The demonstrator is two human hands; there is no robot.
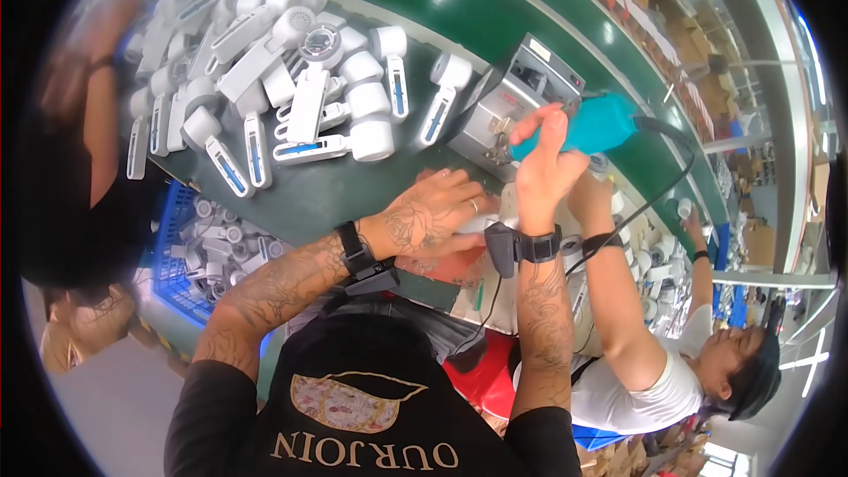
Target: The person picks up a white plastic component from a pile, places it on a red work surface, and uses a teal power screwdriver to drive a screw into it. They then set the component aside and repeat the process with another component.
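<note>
My right hand (545,166) is wrapped round a teal electric screwdriver (601,124), its cable curving away to the right. The tool's front end is against or close to a grey metal screw feeder (511,110); the exact contact is hidden by my fingers. My left hand (435,212) rests low over a reddish mat (442,267), fingers bent onto a white plastic part (481,223), most of which the hand covers. Beyond it, white round-headed plastic housings (305,106) with handles, several with blue strips, lie heaped on the green worktable (389,178).
A blue crate (172,269) of small white round parts stands below the table's left edge. One co-worker's arm (99,124) is at the left heap. Another co-worker in white (636,371) reaches in close at my right. More white parts (658,265) lie beyond that arm.
</note>
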